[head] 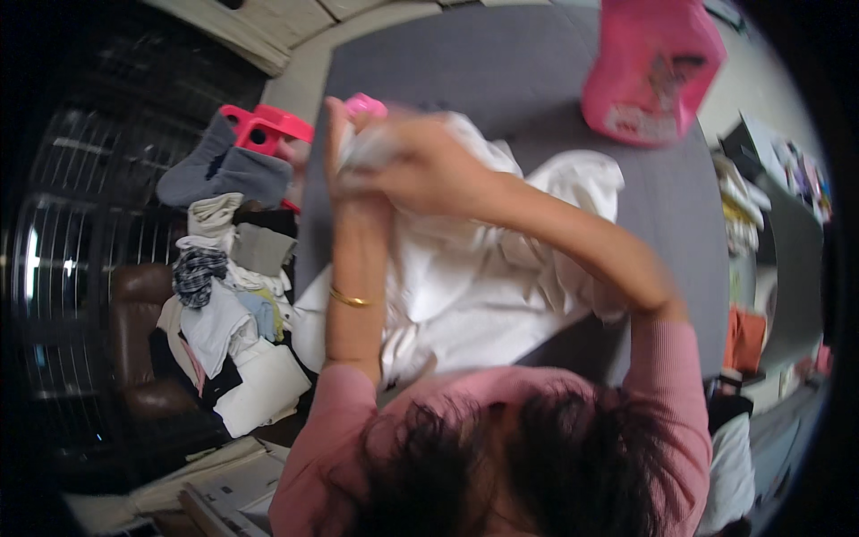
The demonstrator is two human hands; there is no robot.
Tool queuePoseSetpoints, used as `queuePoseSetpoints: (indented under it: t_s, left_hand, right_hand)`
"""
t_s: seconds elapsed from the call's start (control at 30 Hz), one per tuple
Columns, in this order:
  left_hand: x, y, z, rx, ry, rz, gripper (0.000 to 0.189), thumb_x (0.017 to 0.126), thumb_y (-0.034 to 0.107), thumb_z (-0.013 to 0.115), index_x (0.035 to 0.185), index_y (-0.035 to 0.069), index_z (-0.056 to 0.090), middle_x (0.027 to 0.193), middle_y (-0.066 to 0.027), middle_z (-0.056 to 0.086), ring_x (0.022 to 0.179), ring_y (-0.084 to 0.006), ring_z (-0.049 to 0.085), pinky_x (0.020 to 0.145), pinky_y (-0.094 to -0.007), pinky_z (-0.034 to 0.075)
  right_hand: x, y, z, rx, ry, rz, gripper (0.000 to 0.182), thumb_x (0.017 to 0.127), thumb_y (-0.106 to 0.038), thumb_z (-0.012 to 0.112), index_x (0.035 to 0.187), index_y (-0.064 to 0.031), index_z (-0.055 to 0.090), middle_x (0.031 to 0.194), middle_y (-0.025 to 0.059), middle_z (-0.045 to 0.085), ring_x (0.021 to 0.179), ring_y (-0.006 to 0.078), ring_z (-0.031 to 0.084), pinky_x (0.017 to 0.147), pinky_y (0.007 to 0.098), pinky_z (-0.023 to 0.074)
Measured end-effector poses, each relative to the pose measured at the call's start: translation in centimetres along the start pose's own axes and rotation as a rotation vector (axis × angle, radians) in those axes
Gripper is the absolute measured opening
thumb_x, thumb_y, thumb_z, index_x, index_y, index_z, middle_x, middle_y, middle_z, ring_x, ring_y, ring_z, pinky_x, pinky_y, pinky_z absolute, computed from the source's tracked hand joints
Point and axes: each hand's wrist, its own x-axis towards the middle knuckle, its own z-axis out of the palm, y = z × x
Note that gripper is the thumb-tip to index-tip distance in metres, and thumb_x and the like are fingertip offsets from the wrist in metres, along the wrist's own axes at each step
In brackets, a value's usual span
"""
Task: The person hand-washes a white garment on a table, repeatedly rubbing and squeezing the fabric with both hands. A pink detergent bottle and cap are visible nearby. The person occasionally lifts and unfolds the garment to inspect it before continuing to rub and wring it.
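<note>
A white cloth garment (463, 288) lies bunched on the grey tabletop before me and hangs over the near edge. My left hand (337, 151) is raised at the garment's far left, a gold bangle on its wrist. Across it reaches my right hand (429, 164), blurred, its fingers closed around a whitish fold of cloth (369, 149) against my left palm. Most of the left fingers are hidden behind the right hand and the fold. Just beyond both hands shows a small bright pink object (366, 105), partly covered; its kind is unclear.
A pink plastic bottle (654, 74) stands at the far right of the grey table (470, 54). Left of the table, folded clothes (262, 382), grey socks (228, 174) and a red plastic item (268, 127) are piled by a brown leather chair (141, 315). Shelves line the right.
</note>
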Motion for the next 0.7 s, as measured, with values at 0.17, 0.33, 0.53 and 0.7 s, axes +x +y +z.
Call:
queuePoseSetpoints:
  t_s: [0.17,0.33,0.53,0.7]
  left_hand:
    - [-4.5,0.2,9.2,0.292,0.374,0.091,0.034,0.085,0.042,0.046,0.072,0.01,0.044,0.061,0.0027,0.038,0.062,-0.0097,0.043,0.065,-0.0255,0.04]
    - [-3.0,5.4,2.7,0.482,-0.163,0.141,0.03,0.09,0.032,0.039,0.073,0.008,0.042,0.058,0.0005,0.034,0.057,-0.0091,0.035,0.053,-0.0212,0.028]
    - [-5.6,5.5,-1.0,0.835,0.092,0.147,0.026,0.088,0.028,0.044,0.097,0.004,0.046,0.082,-0.0058,0.051,0.071,-0.0112,0.046,0.063,-0.0219,0.038]
    - [-7.4,3.6,0.4,1.135,-0.014,0.234,0.038,0.077,0.011,0.06,0.11,0.003,0.043,0.103,-0.0082,0.051,0.095,-0.0164,0.049,0.075,-0.0255,0.044]
  right_hand:
    - [3.5,0.3,-3.5,-0.351,-0.185,0.332,0.035,0.065,-0.018,0.067,0.098,-0.0141,0.056,0.097,0.0104,0.056,0.089,0.0287,0.055,0.08,0.035,0.0428]
    - [-0.2,-1.0,-12.0,-0.418,-0.231,0.14,0.035,0.076,-0.035,0.059,0.084,-0.002,0.048,0.071,0.0119,0.055,0.07,0.0231,0.055,0.06,0.0327,0.0444]
    - [-10.7,0.5,-18.2,-0.514,-0.451,0.303,0.05,0.061,-0.018,0.072,0.106,-0.0091,0.051,0.098,0.0098,0.055,0.088,0.0247,0.054,0.077,0.0335,0.0441]
    - [-15.1,-4.6,-14.3,-0.469,-0.645,0.434,0.071,0.049,-0.013,0.075,0.114,-0.0134,0.047,0.118,0.0092,0.042,0.109,0.0288,0.04,0.093,0.0349,0.0335]
